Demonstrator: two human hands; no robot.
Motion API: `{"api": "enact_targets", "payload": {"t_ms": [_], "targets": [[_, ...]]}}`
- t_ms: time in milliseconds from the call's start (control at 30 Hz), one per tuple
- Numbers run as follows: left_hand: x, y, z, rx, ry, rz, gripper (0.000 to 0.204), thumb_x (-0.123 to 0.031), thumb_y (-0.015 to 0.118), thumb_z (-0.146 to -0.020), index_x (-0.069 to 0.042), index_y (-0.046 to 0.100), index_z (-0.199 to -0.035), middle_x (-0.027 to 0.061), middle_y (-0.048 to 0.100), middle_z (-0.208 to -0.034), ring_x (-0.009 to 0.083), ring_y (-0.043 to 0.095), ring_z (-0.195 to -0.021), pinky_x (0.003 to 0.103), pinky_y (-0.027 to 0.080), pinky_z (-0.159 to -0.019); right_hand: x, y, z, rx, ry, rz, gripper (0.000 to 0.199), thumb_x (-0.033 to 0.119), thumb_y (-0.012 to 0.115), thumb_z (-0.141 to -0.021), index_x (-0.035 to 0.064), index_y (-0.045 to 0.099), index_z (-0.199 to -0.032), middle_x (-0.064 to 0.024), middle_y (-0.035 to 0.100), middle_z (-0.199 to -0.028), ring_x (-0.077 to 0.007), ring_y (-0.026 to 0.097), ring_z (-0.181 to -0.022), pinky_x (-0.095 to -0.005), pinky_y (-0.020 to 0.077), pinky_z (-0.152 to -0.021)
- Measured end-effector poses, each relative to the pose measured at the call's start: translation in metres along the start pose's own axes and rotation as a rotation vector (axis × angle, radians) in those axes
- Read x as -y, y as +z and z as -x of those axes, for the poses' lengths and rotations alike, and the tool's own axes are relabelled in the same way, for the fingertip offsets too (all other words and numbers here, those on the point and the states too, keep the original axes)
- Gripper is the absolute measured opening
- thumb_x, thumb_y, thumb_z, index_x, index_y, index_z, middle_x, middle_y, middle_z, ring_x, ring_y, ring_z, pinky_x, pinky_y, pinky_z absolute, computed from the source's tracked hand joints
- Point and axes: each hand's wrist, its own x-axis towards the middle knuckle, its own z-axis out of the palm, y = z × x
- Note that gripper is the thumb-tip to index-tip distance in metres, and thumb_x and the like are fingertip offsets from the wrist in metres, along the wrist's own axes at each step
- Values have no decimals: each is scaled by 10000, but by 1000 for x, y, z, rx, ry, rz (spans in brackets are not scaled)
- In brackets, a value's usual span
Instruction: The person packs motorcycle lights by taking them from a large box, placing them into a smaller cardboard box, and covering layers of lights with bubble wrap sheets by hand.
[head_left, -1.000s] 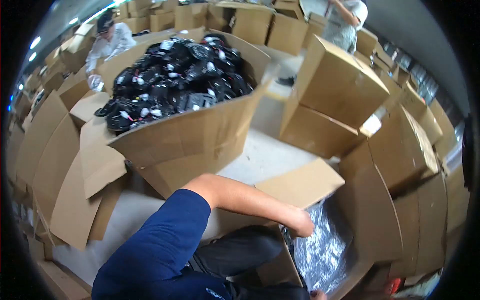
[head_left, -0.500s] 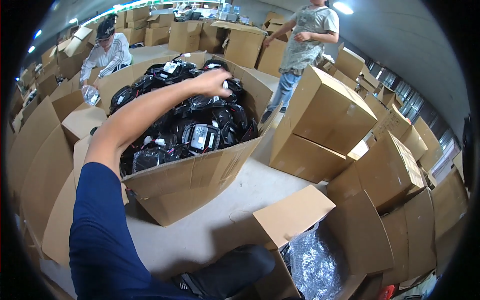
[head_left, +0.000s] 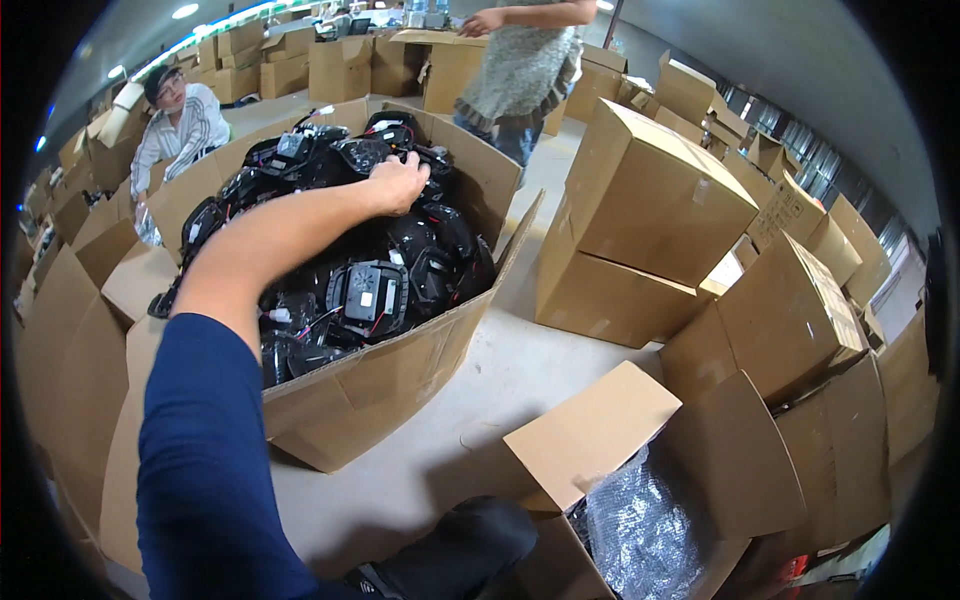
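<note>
My left hand [head_left: 400, 185] reaches over a big open carton [head_left: 365, 415] heaped with black electronic units. Its fingers are bent down onto a black unit [head_left: 432, 158] near the far side of the heap; the fingertips are partly hidden. Toward me lies a black unit [head_left: 367, 295] with a square back, a pale label and a red wire. Some units are in clear plastic, and white connectors [head_left: 278, 315] with thin wires stick out between them. My right hand does not show.
Right of my knee stands an open carton [head_left: 590, 425] with bubble wrap [head_left: 640, 530] in it. Stacked cartons [head_left: 650, 230] rise at the right. Beyond the heap stands a person in an apron [head_left: 515, 85]; another in a white striped top [head_left: 180, 130] is at the far left.
My view has swung a little, shifting the large carton leftward. My left hand has lowered onto the heap. The seated person has raised their head, and the standing person has shifted.
</note>
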Motion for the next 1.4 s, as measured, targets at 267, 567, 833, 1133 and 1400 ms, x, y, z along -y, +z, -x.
{"api": "enact_targets", "payload": {"t_ms": [267,567,833,1133,1400], "targets": [[-32,13,-62,-26,-324,-151,328,-171,569,-957,-12,700,-1212,237,615,-1300,415,664,-1117,646,571,-802,-53,20,-17,-168,-155,44,298,247,660,-978,-27,719,-1078,-121,721,-837,-182,633,-622,-337,534,-515],[42,-18,17,-378,5,10,242,-34,603,-834,-38,727,-1041,222,651,-1009,402,686,-940,507,552,-804,-99,39,-52,-193,-76,-211,263,221,646,-990,-29,690,-1059,-105,695,-871,-200,649,-683,-348,592,-540],[53,-145,102,-272,167,831,400,63,667,-825,15,690,-1221,84,740,-1104,139,673,-1003,305,528,-926,-114,31,-58,-149,-272,53,255,212,623,-1001,-14,705,-1082,-173,705,-895,-281,677,-710,-389,609,-565],[-13,-272,156,-175,467,1190,286,51,705,-866,19,705,-1151,35,736,-1051,102,673,-945,274,549,-905,133,-18,24,-404,-680,-223,158,98,684,-867,-58,692,-884,-203,669,-808,-305,681,-766,-391,511,-702],[-174,-312,196,-153,679,1424,346,-98,787,-826,-39,711,-1158,31,735,-1085,128,685,-958,299,536,-904,332,-4,103,1112,-864,-1540,1026,599,553,-954,-47,55,-1577,-279,271,-1590,-353,342,-1468,-474,320,-1205]]}}
